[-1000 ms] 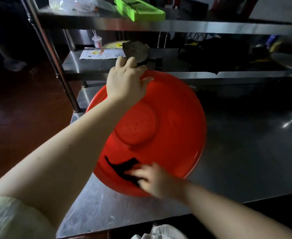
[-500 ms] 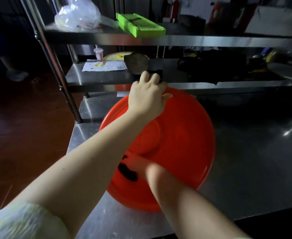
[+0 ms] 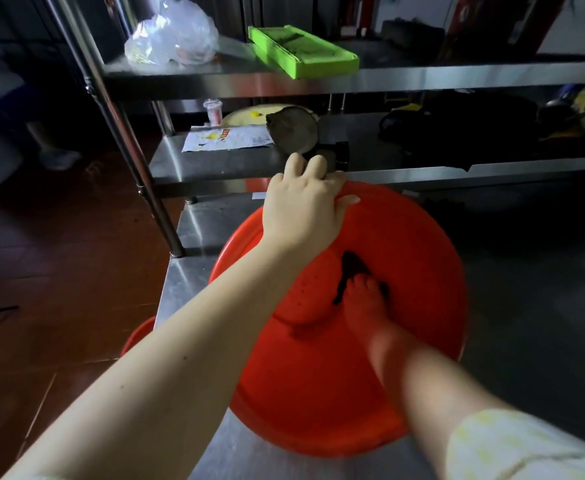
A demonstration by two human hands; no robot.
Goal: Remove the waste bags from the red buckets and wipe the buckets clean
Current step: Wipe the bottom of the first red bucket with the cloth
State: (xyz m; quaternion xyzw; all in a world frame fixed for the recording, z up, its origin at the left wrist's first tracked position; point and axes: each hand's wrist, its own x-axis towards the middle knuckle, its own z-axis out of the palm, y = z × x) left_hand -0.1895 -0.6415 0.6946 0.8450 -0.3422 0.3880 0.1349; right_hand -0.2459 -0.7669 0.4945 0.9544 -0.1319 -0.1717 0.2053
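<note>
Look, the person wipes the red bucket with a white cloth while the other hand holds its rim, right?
No: the head view shows the cloth under the right hand is black, not white. The left hand does hold the red bucket by its rim.

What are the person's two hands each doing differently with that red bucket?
The left hand grips the far rim of the red bucket, fingers curled over it; the right hand is inside, pressing a dark cloth on the bottom. The left steadies, the right wipes. Both touch the same bucket.

Red bucket (image 3: pixel 422 254), black cloth (image 3: pixel 350 265), lime-green tray (image 3: pixel 305 57) — and a pale sleeve (image 3: pixel 512 445) with faint yellow pattern.
</note>
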